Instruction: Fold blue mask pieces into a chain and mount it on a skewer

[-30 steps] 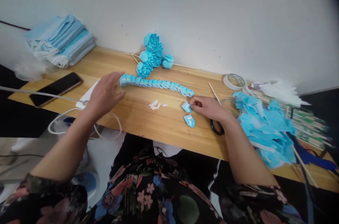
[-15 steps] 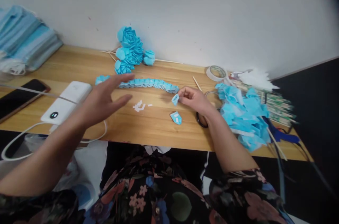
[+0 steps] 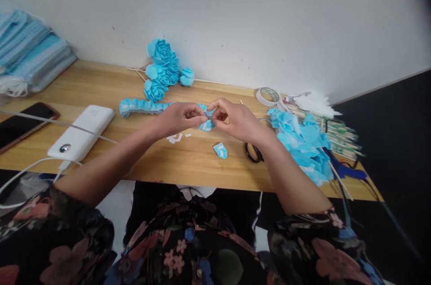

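Over the middle of the table my left hand (image 3: 182, 119) and my right hand (image 3: 235, 118) meet, each in a pinch, at a small blue paper petal (image 3: 206, 126) with a white strip on it. The fingers partly cover its upper edge. Just behind them a long row of folded blue petals (image 3: 144, 106) lies across the table, its right part hidden by my hands. Another blue petal (image 3: 221, 151) with white strips lies in front of my right hand. Several small white tape pieces (image 3: 174, 138) are scattered below my left hand.
Blue paper flowers (image 3: 161, 69) on sticks stand by the wall. To the right are a tape roll (image 3: 268, 96), black-handled scissors (image 3: 253, 153), crumpled blue paper (image 3: 299, 141) and a blue glue gun (image 3: 346, 169). A white power bank (image 3: 82, 132) and phone (image 3: 23, 123) lie left.
My left hand has moved right from above the petal row and closed at the petal. My right hand has shifted slightly left with the petal.
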`<state>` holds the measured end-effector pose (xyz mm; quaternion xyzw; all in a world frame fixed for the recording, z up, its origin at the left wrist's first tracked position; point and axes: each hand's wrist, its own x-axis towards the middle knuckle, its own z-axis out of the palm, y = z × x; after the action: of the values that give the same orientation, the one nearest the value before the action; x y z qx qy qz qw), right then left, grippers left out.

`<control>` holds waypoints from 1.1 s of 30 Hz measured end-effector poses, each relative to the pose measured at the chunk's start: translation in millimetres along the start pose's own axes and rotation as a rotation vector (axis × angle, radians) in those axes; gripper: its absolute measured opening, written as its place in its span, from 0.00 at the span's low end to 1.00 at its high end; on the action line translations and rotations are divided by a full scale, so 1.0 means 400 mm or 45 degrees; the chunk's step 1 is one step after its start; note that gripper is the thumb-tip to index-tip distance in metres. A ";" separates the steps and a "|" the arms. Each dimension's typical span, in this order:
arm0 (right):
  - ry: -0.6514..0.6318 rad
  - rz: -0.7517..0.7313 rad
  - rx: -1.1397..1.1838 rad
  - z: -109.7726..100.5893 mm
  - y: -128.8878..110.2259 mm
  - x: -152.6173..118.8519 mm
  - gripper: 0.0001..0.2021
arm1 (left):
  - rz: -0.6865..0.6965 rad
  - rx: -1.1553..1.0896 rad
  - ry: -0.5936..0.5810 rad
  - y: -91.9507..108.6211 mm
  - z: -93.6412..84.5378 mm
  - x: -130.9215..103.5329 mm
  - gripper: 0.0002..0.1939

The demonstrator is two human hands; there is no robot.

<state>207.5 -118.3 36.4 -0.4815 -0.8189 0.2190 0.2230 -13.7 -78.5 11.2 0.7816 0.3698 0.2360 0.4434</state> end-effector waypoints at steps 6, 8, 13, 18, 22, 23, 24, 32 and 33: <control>0.011 -0.013 0.010 -0.023 -0.009 0.027 0.18 | -0.036 0.010 -0.007 -0.002 -0.017 0.013 0.10; 0.063 0.008 0.233 -0.028 -0.002 0.031 0.17 | -0.055 -0.063 0.081 -0.006 -0.015 0.021 0.10; 0.249 0.199 0.913 0.001 0.049 0.037 0.19 | -0.148 -0.402 0.263 -0.018 -0.007 0.037 0.11; 0.119 0.327 1.078 0.062 0.083 0.045 0.21 | -0.135 -0.478 0.257 -0.034 -0.004 0.036 0.11; 0.134 0.317 1.061 0.079 0.074 0.038 0.22 | -0.167 -0.432 0.231 -0.048 0.004 0.031 0.11; 0.140 0.308 1.030 0.080 0.072 0.035 0.21 | -0.179 -0.423 0.230 -0.049 0.006 0.030 0.11; 0.137 0.297 0.995 0.080 0.071 0.032 0.21 | -0.190 -0.413 0.225 -0.048 0.009 0.028 0.10; 0.103 0.273 0.811 0.098 0.100 0.017 0.17 | -0.224 -0.302 0.181 -0.037 0.016 0.025 0.10; 0.113 0.281 0.797 0.101 0.102 0.017 0.17 | -0.214 -0.293 0.183 -0.041 0.017 0.027 0.10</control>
<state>209.6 -100.3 -18.4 -0.4844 -0.6443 0.4614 0.3706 -8.6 -68.0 -5.8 0.6731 0.4352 0.2941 0.5207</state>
